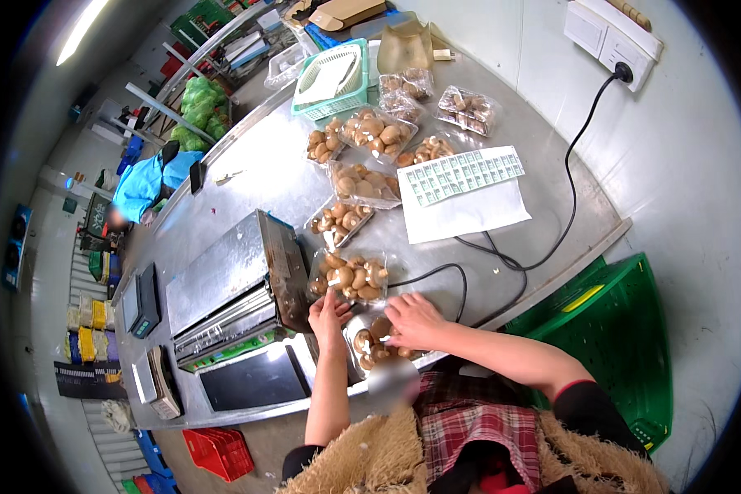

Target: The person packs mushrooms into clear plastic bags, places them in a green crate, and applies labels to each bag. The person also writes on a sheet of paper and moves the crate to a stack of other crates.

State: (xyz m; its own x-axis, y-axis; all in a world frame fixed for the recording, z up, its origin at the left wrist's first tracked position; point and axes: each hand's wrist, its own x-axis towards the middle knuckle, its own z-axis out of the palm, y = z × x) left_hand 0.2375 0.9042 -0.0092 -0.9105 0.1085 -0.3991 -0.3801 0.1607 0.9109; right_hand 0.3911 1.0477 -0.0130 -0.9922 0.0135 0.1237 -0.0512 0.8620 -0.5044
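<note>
My left hand [328, 318] is raised at the left edge of a clear plastic tray of brown mushrooms [365, 347], its fingers apart and seemingly holding nothing. Over the right side of that tray lies my right hand [412, 321], fingers bent down at the mushrooms; whether it grips one is hidden. Just beyond both hands is a clear plastic pack of mushrooms [352, 276]. More packs reach up the steel table, among them a pack of mushrooms [339, 221] and a larger pack of mushrooms [378, 133]. A sheet of printed labels [463, 174] lies on white paper [469, 216].
A metal wrapping machine [222, 284] stands left of my hands, with scales [141, 302] farther left. Black cable [571, 179] crosses the steel table [549, 247] at right. A green plastic crate [599, 346] is beside me. A person in blue [145, 185] is beyond the far edge.
</note>
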